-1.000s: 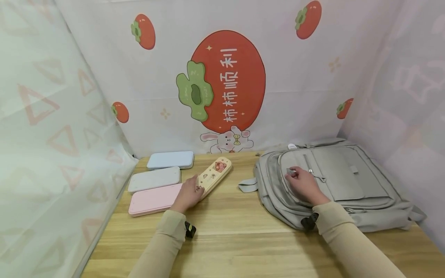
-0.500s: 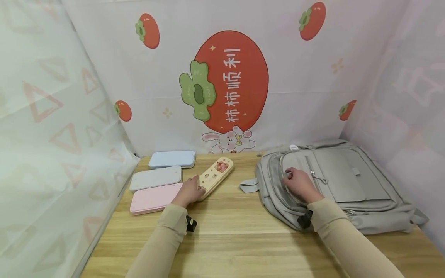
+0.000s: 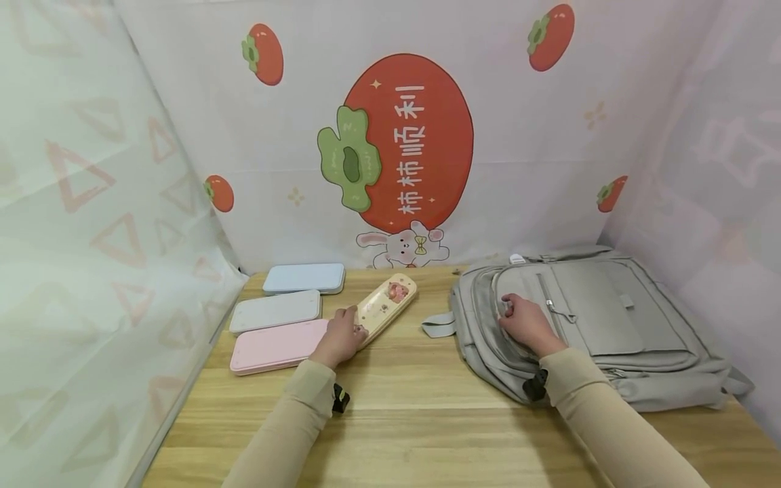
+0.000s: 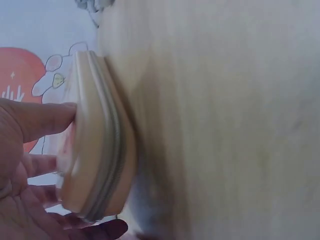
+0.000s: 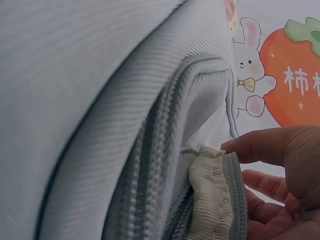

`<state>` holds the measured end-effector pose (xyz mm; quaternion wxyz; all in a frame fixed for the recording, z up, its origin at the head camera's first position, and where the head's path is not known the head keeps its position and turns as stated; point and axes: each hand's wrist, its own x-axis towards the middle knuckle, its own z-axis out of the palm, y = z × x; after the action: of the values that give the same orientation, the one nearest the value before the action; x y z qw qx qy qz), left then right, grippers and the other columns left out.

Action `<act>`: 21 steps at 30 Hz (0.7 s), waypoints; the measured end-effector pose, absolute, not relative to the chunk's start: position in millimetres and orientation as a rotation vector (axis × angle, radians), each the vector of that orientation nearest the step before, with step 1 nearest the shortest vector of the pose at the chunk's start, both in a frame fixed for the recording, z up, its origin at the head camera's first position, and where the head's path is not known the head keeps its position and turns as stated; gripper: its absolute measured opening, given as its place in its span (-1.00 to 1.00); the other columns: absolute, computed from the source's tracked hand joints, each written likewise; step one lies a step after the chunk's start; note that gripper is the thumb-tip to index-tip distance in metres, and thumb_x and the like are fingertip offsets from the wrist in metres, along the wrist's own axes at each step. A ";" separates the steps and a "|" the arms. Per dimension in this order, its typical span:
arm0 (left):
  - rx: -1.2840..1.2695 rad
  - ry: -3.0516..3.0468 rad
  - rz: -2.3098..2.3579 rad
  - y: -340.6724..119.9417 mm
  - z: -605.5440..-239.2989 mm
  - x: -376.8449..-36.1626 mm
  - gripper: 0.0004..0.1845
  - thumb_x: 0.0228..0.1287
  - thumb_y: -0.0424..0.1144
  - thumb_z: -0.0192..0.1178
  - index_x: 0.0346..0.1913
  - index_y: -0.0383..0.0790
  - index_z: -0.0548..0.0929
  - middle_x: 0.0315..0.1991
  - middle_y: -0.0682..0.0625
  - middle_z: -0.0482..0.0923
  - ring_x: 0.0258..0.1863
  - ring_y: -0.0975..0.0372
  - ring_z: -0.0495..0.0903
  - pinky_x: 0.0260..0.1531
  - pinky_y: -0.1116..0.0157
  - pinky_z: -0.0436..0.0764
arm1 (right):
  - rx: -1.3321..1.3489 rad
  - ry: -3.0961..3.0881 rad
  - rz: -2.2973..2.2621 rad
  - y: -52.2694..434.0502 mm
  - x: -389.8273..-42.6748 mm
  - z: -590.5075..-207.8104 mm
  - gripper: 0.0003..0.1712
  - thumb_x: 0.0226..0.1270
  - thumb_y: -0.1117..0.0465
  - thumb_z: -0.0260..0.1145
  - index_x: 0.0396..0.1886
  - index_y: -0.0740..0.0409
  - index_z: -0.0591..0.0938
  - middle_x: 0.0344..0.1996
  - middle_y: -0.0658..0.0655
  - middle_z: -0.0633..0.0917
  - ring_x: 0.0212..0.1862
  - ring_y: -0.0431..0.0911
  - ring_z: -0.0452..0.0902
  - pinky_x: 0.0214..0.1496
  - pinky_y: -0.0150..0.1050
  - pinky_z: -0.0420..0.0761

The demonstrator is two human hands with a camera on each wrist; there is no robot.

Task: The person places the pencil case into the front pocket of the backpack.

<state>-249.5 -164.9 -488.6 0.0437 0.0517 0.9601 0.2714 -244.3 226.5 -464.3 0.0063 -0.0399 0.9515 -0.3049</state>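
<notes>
A cream pencil case with cartoon stickers lies slantwise on the wooden table. My left hand grips its near end. In the left wrist view the thumb presses the top of the pencil case and the fingers curl under it beside the zipper. A grey backpack lies flat on the right. My right hand rests on the backpack's front. In the right wrist view my right hand pinches the pocket's fabric edge between thumb and fingers.
Three flat cases lie at the left: blue at the back, pale grey in the middle, pink nearest. Printed cloth walls close in the table on the left, back and right. The backpack's strap sticks out toward the pencil case.
The left hand has nudged the pencil case a little to the right. The right hand has slid slightly left on the backpack, from the small tab to the pocket's edge.
</notes>
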 end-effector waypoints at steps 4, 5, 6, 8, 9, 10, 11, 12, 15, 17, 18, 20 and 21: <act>0.144 3.008 0.923 -158.0 -493.6 -244.4 -0.26 0.38 -0.24 0.36 0.50 -0.44 0.30 0.39 -0.47 0.25 0.25 -0.35 0.43 0.26 -0.21 0.44 | -0.121 2.978 -0.953 226.4 -243.0 -464.1 -0.42 0.30 0.39 0.23 0.29 0.57 0.43 -0.41 0.14 0.60 -0.43 -0.02 0.47 -0.24 0.01 0.53; 0.110 3.014 0.968 -156.2 -494.4 -243.3 -0.24 0.36 -0.24 0.38 0.50 -0.43 0.30 0.38 -0.48 0.24 0.24 -0.34 0.44 0.26 -0.20 0.45 | -0.121 2.978 -0.951 226.6 -242.7 -463.9 -0.42 0.30 0.39 0.23 0.29 0.57 0.42 -0.40 0.15 0.62 -0.42 -0.02 0.49 -0.23 0.02 0.55; 0.077 3.019 1.009 -154.5 -495.3 -242.3 -0.22 0.34 -0.24 0.40 0.50 -0.43 0.29 0.37 -0.49 0.24 0.24 -0.33 0.44 0.26 -0.19 0.45 | -0.122 2.979 -0.948 226.8 -242.4 -463.5 -0.41 0.30 0.39 0.24 0.30 0.58 0.42 -0.40 0.16 0.63 -0.42 -0.02 0.51 -0.22 0.03 0.56; 0.012 3.013 1.088 -150.9 -497.1 -241.2 -0.15 0.30 -0.23 0.44 0.53 -0.43 0.26 0.34 -0.53 0.24 0.24 -0.32 0.44 0.26 -0.17 0.45 | -0.114 2.977 -0.936 227.8 -242.0 -463.6 -0.40 0.32 0.38 0.24 0.31 0.60 0.40 -0.40 0.16 0.64 -0.43 -0.03 0.52 -0.21 0.05 0.57; -0.013 3.003 1.119 -149.3 -498.0 -240.5 -0.12 0.30 -0.22 0.44 0.55 -0.42 0.23 0.33 -0.54 0.25 0.23 -0.32 0.44 0.26 -0.17 0.46 | -0.109 2.978 -0.927 228.3 -241.8 -463.6 -0.39 0.32 0.38 0.24 0.32 0.61 0.39 -0.41 0.15 0.64 -0.43 -0.04 0.52 -0.21 0.04 0.57; -0.031 2.991 1.140 -147.8 -499.1 -240.1 -0.10 0.30 -0.22 0.44 0.56 -0.42 0.20 0.31 -0.56 0.27 0.23 -0.31 0.45 0.25 -0.17 0.46 | -0.103 2.980 -0.918 228.8 -241.8 -463.8 -0.38 0.33 0.38 0.23 0.33 0.61 0.39 -0.42 0.13 0.64 -0.44 -0.05 0.51 -0.22 0.03 0.57; -0.043 2.979 1.157 -146.6 -500.2 -239.8 -0.08 0.30 -0.21 0.44 0.57 -0.41 0.17 0.30 -0.56 0.28 0.22 -0.31 0.45 0.25 -0.18 0.47 | -0.100 2.982 -0.912 229.3 -241.8 -464.0 -0.38 0.33 0.38 0.22 0.34 0.62 0.38 -0.45 0.12 0.63 -0.47 -0.06 0.49 -0.24 0.01 0.55; -0.045 2.971 1.174 -145.6 -501.2 -239.4 -0.07 0.31 -0.22 0.43 0.58 -0.41 0.15 0.28 -0.57 0.29 0.21 -0.31 0.46 0.24 -0.18 0.47 | -0.097 2.982 -0.910 229.4 -242.1 -464.4 -0.38 0.34 0.38 0.20 0.34 0.62 0.38 -0.48 0.11 0.62 -0.49 -0.07 0.46 -0.26 -0.02 0.53; -0.037 2.952 1.225 -144.7 -503.5 -238.1 -0.11 0.35 -0.25 0.38 0.59 -0.38 0.13 0.27 -0.55 0.30 0.17 -0.30 0.50 0.21 -0.19 0.49 | -0.105 2.990 -0.916 228.5 -243.0 -464.4 -0.40 0.34 0.40 0.15 0.34 0.62 0.40 -0.57 0.07 0.54 -0.56 -0.11 0.33 -0.34 -0.13 0.42; -0.043 2.938 1.277 -145.2 -504.2 -236.6 -0.13 0.37 -0.27 0.36 0.59 -0.35 0.13 0.29 -0.54 0.26 0.15 -0.29 0.50 0.22 -0.19 0.49 | -0.121 2.995 -0.922 227.4 -243.1 -463.6 -0.41 0.34 0.41 0.12 0.34 0.63 0.40 -0.61 0.05 0.49 -0.59 -0.13 0.25 -0.38 -0.18 0.34; -0.042 2.931 1.302 -145.5 -504.5 -235.5 -0.14 0.38 -0.27 0.36 0.59 -0.34 0.13 0.29 -0.53 0.25 0.15 -0.28 0.50 0.22 -0.19 0.49 | -0.131 2.996 -0.923 227.0 -242.7 -462.8 -0.41 0.35 0.41 0.11 0.35 0.63 0.40 -0.62 0.03 0.46 -0.60 -0.14 0.22 -0.39 -0.19 0.31; -0.022 2.923 1.329 -146.1 -505.8 -233.2 -0.16 0.39 -0.28 0.34 0.59 -0.35 0.13 0.30 -0.52 0.23 0.16 -0.27 0.48 0.23 -0.19 0.47 | -0.142 3.001 -0.910 227.4 -240.7 -460.3 -0.41 0.36 0.42 0.08 0.36 0.61 0.39 -0.64 0.02 0.42 -0.61 -0.15 0.18 -0.41 -0.21 0.26; -0.009 2.920 1.338 -146.2 -506.7 -232.3 -0.16 0.39 -0.28 0.34 0.58 -0.36 0.13 0.30 -0.52 0.23 0.18 -0.27 0.47 0.25 -0.20 0.46 | -0.146 2.998 -0.902 228.4 -239.2 -458.8 -0.41 0.38 0.41 0.07 0.38 0.60 0.38 -0.65 0.01 0.40 -0.61 -0.15 0.17 -0.43 -0.21 0.26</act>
<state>-232.3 -146.2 -506.7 -0.0351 -0.0029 0.9085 0.4164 -239.2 228.4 -458.8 0.0036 -0.0466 0.9566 -0.2877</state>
